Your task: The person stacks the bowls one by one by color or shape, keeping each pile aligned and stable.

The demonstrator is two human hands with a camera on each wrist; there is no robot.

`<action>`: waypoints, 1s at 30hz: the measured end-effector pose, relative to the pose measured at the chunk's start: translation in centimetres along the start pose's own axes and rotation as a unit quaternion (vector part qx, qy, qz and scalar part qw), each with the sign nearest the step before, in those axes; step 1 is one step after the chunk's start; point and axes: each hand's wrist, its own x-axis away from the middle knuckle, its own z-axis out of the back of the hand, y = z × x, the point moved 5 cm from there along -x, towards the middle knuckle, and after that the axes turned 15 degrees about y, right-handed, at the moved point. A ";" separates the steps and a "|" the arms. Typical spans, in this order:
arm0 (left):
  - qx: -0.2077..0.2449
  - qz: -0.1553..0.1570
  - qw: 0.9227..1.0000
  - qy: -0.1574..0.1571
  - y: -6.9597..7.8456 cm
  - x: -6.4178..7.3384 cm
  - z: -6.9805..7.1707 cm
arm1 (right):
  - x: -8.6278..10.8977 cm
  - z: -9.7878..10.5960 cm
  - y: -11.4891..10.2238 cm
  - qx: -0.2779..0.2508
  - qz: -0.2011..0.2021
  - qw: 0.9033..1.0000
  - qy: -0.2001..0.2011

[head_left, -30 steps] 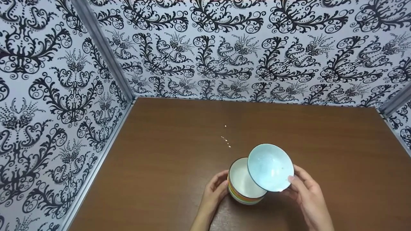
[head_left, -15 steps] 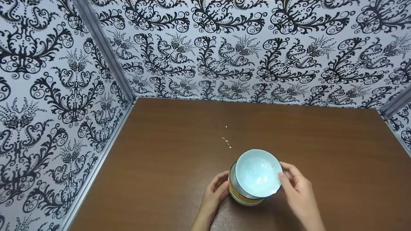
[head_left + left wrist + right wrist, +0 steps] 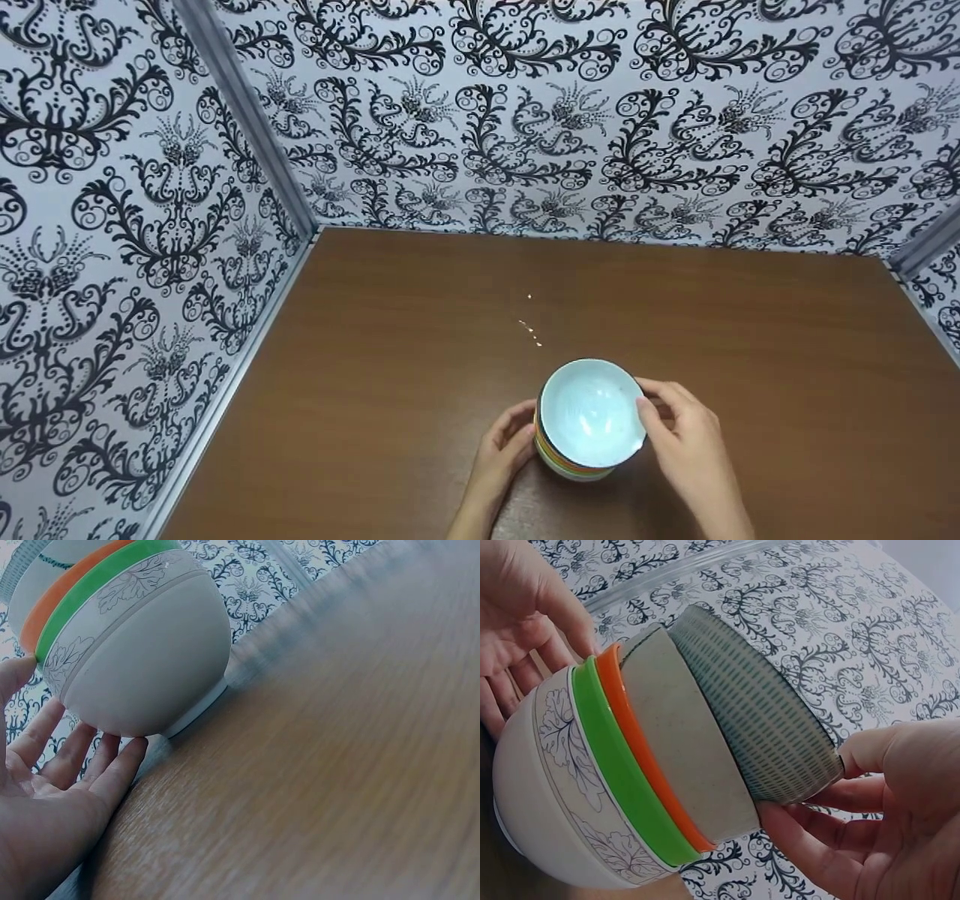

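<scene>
My right hand (image 3: 686, 439) pinches the rim of a pale blue bowl (image 3: 592, 412), thumb on the rim and fingers beneath. In the right wrist view this bowl has teal dashes outside (image 3: 757, 705) and tilts inside a speckled cream bowl (image 3: 682, 735). Under these, the stack shows an orange bowl (image 3: 641, 742), a green bowl (image 3: 622, 765) and a white bowl with leaf drawings (image 3: 555, 787) at the bottom, which stands on the table. My left hand (image 3: 502, 442) touches the stack's left side with extended fingertips, its palm apart from the bowls.
The brown wooden table (image 3: 390, 337) spreads around the stack. Small pale marks (image 3: 531, 330) lie on it beyond the bowls. Black-and-white patterned panels (image 3: 480, 135) stand at the back and sides, with a grey metal strip (image 3: 247, 112) at the left corner.
My right hand has moved left and slightly down with the pale blue bowl, from beside the stack to over and into its top. The left hand stays at the stack's side.
</scene>
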 end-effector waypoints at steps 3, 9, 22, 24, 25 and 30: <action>0.001 -0.001 1.000 -0.001 0.0 0.0 0.0 | -0.2 -0.1 -0.1 0.007 -0.006 1.000 -0.002; -0.008 -0.003 1.000 -0.003 -0.1 0.0 0.1 | -0.6 -0.4 -0.2 0.034 -0.023 0.999 -0.011; -0.008 -0.002 1.000 0.002 -0.2 0.0 0.0 | -1.5 -0.7 -0.3 0.057 -0.021 0.998 -0.011; -0.008 -0.002 1.000 0.003 -0.2 0.0 0.0 | -1.6 -0.7 -0.3 0.059 -0.020 0.998 -0.010; -0.007 -0.002 1.000 0.003 -0.2 0.0 0.0 | -1.6 -0.7 -0.3 0.059 -0.019 0.998 -0.010; -0.001 -0.003 1.000 0.002 -0.2 0.0 0.0 | -1.9 -0.8 -0.1 0.064 -0.017 0.998 -0.012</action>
